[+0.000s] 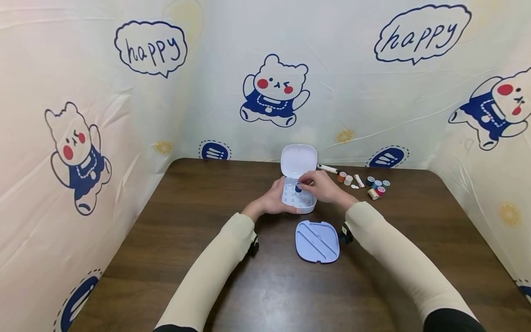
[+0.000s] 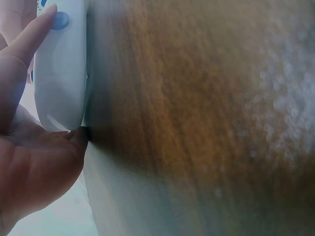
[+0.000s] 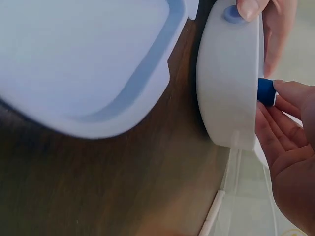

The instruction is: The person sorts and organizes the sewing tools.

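A white sewing box (image 1: pixel 308 210) stands on the table with its lid (image 1: pixel 298 159) raised behind it, and rows of small pegs show on its floor. My left hand (image 1: pixel 271 199) grips the box from its left side, thumb at the front by the round blue button (image 3: pixel 233 14). Over the box, my right hand (image 1: pixel 324 186) pinches a dark blue thread spool (image 3: pixel 266 92) between thumb and fingers. The spool's lower end is hidden behind the box wall in the right wrist view, so I cannot tell whether it sits on a peg.
A light blue tray (image 1: pixel 317 242) with diagonal grooves lies in front of the box. Several thread spools (image 1: pixel 374 194) in different colours lie at the back right, near small white pieces (image 1: pixel 359 180) and a white pen-like tool (image 1: pixel 327 169). A printed cloth hangs behind the table (image 1: pixel 186 207).
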Demonstrator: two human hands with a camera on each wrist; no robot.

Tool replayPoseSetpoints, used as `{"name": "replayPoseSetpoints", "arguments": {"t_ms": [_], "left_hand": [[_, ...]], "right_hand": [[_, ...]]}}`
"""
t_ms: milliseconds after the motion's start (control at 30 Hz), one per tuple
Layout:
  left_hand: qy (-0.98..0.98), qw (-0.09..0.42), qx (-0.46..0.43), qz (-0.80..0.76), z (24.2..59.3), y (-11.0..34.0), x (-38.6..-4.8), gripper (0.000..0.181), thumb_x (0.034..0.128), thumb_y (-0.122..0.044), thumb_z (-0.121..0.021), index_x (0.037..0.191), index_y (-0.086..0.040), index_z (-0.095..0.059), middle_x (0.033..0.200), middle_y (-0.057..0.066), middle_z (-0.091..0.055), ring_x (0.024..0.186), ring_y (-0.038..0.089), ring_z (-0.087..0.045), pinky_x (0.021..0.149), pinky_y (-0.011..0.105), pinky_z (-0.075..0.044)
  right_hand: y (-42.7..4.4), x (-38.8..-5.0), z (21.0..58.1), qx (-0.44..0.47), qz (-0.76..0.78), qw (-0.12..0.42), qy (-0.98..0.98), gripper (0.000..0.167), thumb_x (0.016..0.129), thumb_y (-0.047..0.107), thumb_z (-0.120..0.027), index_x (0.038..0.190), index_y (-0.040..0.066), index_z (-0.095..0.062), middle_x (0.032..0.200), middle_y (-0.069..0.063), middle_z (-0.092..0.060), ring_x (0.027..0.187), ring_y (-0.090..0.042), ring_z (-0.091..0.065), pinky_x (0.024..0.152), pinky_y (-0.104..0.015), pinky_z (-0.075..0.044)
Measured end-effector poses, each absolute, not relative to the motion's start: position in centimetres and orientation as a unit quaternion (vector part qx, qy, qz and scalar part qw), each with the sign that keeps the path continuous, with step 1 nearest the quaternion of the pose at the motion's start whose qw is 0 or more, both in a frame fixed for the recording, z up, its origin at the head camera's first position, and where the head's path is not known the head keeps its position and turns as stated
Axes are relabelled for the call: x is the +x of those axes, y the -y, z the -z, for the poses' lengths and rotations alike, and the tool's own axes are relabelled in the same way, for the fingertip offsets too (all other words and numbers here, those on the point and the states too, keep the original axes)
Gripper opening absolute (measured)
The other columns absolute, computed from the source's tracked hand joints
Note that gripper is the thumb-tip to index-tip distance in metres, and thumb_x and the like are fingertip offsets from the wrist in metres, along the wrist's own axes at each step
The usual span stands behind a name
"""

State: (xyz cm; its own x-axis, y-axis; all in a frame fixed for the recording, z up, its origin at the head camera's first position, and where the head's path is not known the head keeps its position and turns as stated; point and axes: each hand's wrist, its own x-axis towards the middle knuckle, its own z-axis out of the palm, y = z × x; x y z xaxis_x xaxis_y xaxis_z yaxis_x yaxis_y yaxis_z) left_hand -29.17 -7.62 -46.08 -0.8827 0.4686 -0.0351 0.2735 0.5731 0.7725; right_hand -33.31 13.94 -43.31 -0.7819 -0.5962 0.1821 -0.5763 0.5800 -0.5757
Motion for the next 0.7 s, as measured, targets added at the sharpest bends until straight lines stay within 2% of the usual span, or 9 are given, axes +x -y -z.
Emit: {"name": "replayPoseSetpoints", "arguments": {"t_ms": [367,700], "left_hand": [[-0.881,0.133,0.199,-0.409,45.8,7.7,-29.0,0.121,0.0781,-0.036,-0.09,0.161,-0.005,-0.007,0.16,0.022,-0.02,0.145,0.032,-0.027,0.117,0.047,-0.031],[-0.875,0.133,0.206,-0.417,45.7,7.7,-28.9,0.124,0.08,-0.035,-0.088,0.163,-0.008,0.0,0.164,0.02,-0.014,0.148,0.031,-0.02,0.118,0.049,-0.029]], "right_hand": [[-13.2,-33.9,44.5,-0.337,0.325,0.007,-0.884,0.02,0.095,0.007,-0.072,0.113,-0.003,-0.075,0.107,-0.015,-0.075,0.096,-0.027,-0.071,0.087,-0.045,-0.057],[-12.2,-34.5,44.6,-0.361,0.309,-0.017,-0.879,0.018,0.095,0.006,-0.072,0.11,-0.003,-0.076,0.103,-0.016,-0.076,0.092,-0.027,-0.072,0.083,-0.043,-0.058]]}}
